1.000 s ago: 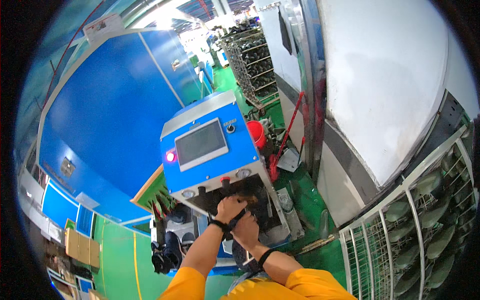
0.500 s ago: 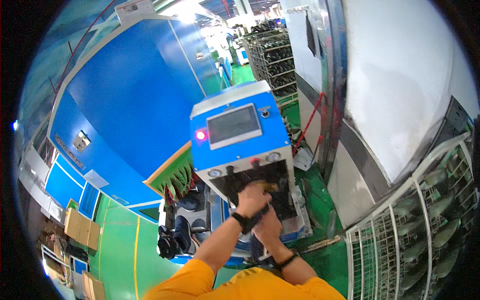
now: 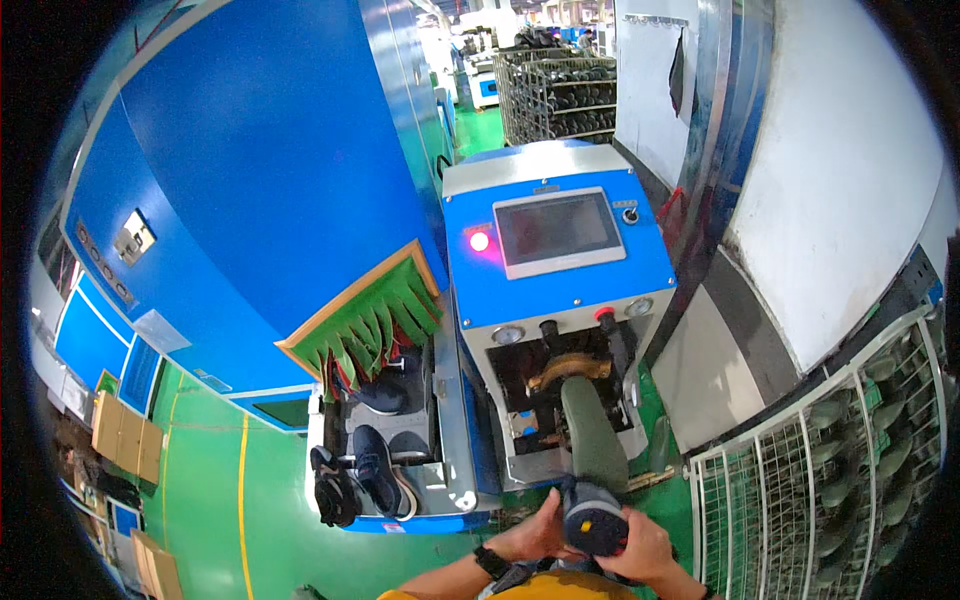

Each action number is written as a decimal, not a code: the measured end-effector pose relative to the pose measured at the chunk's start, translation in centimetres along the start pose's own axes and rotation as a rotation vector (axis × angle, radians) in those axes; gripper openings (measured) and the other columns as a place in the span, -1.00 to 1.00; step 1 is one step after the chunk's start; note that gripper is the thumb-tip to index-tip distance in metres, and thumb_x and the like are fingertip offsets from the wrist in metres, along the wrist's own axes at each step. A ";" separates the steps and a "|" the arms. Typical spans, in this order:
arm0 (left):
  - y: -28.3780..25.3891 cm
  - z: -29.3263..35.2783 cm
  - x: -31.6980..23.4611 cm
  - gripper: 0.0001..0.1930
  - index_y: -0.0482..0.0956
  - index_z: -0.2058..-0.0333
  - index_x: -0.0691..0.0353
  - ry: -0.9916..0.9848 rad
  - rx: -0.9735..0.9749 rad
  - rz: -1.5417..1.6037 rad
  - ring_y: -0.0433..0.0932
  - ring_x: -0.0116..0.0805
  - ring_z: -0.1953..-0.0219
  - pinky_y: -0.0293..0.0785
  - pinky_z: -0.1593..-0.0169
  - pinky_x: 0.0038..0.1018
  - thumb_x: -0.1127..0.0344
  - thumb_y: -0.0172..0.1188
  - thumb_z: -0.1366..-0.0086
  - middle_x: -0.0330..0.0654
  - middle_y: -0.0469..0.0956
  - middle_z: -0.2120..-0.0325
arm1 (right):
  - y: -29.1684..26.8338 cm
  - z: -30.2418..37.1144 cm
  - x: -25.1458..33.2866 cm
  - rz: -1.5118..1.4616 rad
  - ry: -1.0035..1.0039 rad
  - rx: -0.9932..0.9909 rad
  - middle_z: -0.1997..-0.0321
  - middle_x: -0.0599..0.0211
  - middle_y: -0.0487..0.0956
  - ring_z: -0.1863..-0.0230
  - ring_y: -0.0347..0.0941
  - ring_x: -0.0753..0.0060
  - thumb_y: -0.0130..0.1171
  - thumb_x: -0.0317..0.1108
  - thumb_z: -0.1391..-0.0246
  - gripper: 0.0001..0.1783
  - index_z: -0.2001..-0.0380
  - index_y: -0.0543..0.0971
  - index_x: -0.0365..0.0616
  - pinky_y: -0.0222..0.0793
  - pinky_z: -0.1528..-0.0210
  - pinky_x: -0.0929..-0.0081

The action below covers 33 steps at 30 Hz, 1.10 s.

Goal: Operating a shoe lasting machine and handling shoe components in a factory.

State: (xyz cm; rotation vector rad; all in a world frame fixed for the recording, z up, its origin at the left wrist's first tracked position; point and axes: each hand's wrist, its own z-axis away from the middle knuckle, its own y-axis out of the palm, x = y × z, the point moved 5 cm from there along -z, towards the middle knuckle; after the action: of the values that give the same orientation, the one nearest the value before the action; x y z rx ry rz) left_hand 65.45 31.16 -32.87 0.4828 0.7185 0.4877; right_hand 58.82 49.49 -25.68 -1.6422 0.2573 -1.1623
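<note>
Close to my body, a dark navy shoe (image 3: 594,522) with a small yellow patch sits between my two hands. My left hand (image 3: 540,532) grips its left side, thumb up along the edge. Around the right side wrap the fingers of my right hand (image 3: 645,545). Just beyond the shoe, an olive-green, foot-shaped form (image 3: 592,430) slants out of the opening of a blue-topped machine (image 3: 550,290). Whether the shoe touches this form I cannot tell. A curved brass-coloured piece (image 3: 568,370) sits behind the form's far end.
Left of the machine, a conveyor (image 3: 400,440) carries a navy shoe (image 3: 376,465) and a black shoe (image 3: 332,490) under green strip curtains (image 3: 370,320). A white wire rack (image 3: 775,510) holding dark shoe-shaped pieces stands at right. A screen (image 3: 558,232) tops the machine.
Both hands have come back from the machine's opening toward my body and now hold the navy shoe. The olive-green form and brass-coloured piece are uncovered. My view has shifted.
</note>
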 end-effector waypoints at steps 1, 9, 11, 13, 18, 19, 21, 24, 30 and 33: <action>0.8 0.2 2.5 -0.25 0.42 -0.24 0.10 -0.131 0.202 0.316 0.58 -0.18 -0.06 0.49 -0.13 -0.16 -0.40 -0.17 -0.41 -0.12 0.60 -0.04 | -0.1 1.0 1.4 0.032 -0.084 0.192 -0.06 -0.24 0.52 -0.05 0.54 -0.15 0.57 0.04 0.23 0.13 -0.27 0.23 -0.36 0.50 -0.05 0.10; -5.6 1.9 9.3 -0.47 0.52 -0.12 0.11 -0.226 -0.011 0.100 0.63 -0.36 0.13 0.58 0.08 -0.34 -0.17 -0.01 -0.43 -0.23 0.66 0.17 | 7.6 -8.3 -3.2 -1.765 0.529 0.372 -0.26 0.11 0.46 -0.17 0.46 0.02 0.34 -0.38 -0.13 -0.10 -0.43 0.06 -0.16 0.46 -0.11 0.16; -7.6 3.3 9.4 -0.47 0.52 -0.11 0.12 -0.123 -0.090 0.050 0.61 -0.39 0.16 0.53 0.09 -0.40 -0.15 0.06 -0.40 -0.26 0.65 0.19 | 12.1 -12.0 -1.6 -1.656 0.449 0.154 -0.24 0.24 0.47 -0.15 0.47 0.10 0.35 -0.44 -0.08 -0.17 -0.38 0.20 -0.15 0.43 -0.15 0.17; -9.7 6.0 7.6 -0.48 0.55 -0.08 0.17 -0.092 -0.248 -0.351 0.57 -0.40 0.22 0.49 0.09 -0.43 -0.11 0.16 -0.34 -0.29 0.64 0.20 | 12.1 -11.9 2.6 -1.784 0.529 -0.118 -0.18 0.24 0.52 -0.15 0.47 0.16 0.35 -0.48 -0.04 -0.26 -0.31 0.34 -0.16 0.41 -0.18 0.16; -9.7 8.9 5.6 -0.60 0.63 0.09 0.24 0.213 -0.358 -0.485 0.51 -0.45 0.27 0.47 0.17 -0.45 0.10 0.34 -0.20 -0.26 0.60 0.25 | 5.7 -6.7 -3.2 -1.659 0.333 -0.097 -0.17 0.23 0.54 -0.13 0.49 0.20 0.38 -0.45 0.02 -0.15 -0.37 0.30 -0.08 0.40 -0.19 0.21; -10.5 9.4 5.7 -0.60 0.62 0.09 0.27 0.250 -0.384 -0.487 0.52 -0.45 0.28 0.47 0.18 -0.45 0.15 0.37 -0.16 -0.26 0.61 0.27 | 4.5 -4.3 -4.4 -1.535 0.260 -0.048 -0.16 0.22 0.55 -0.12 0.50 0.22 0.40 -0.43 0.04 -0.10 -0.40 0.27 -0.05 0.40 -0.18 0.24; -11.6 9.8 5.9 -0.58 0.61 0.08 0.31 0.193 -0.312 -0.288 0.57 -0.36 0.27 0.50 0.12 -0.40 0.21 0.38 -0.12 -0.21 0.64 0.30 | 0.8 0.9 -7.0 -1.219 0.175 -0.172 -0.16 0.19 0.56 -0.09 0.52 0.20 0.40 -0.37 0.04 -0.07 -0.42 0.25 0.01 0.42 -0.14 0.26; -13.3 7.0 5.5 -0.74 0.62 0.13 0.15 0.175 -0.248 -0.796 0.48 -0.24 0.36 0.44 0.27 -0.27 0.14 0.18 -0.33 -0.23 0.50 0.42 | -5.1 11.9 -10.5 -0.730 0.319 -0.170 -0.14 0.12 0.58 -0.04 0.55 0.11 0.39 -0.23 0.05 -0.06 -0.43 0.24 0.11 0.44 -0.08 0.29; 5.3 -0.3 3.0 -0.55 0.36 0.62 0.21 0.232 -0.164 -0.971 0.11 -0.40 0.58 0.11 0.44 -0.27 0.02 0.16 -0.31 -0.33 0.20 0.68 | -10.5 36.9 -14.3 -0.164 1.133 -0.569 -0.06 -0.03 0.60 0.04 0.59 -0.09 0.34 -0.12 0.05 -0.13 -0.38 0.32 0.16 0.51 0.03 0.16; 13.2 -1.4 3.3 -0.48 0.37 0.63 0.20 0.701 0.224 -1.131 0.17 -0.38 0.57 0.14 0.43 -0.25 -0.08 0.17 -0.35 -0.30 0.24 0.68 | -12.1 45.0 -16.6 0.051 1.264 -1.012 0.05 -0.18 0.63 0.05 0.59 -0.18 0.33 -0.15 0.06 -0.09 -0.37 0.26 -0.17 0.50 -0.02 0.09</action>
State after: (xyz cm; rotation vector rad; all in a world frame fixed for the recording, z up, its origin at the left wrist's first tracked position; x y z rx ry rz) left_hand 63.24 43.72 -27.95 0.0354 1.5757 -0.5362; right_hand 81.29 93.53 -23.34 -1.3653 1.9082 -2.0792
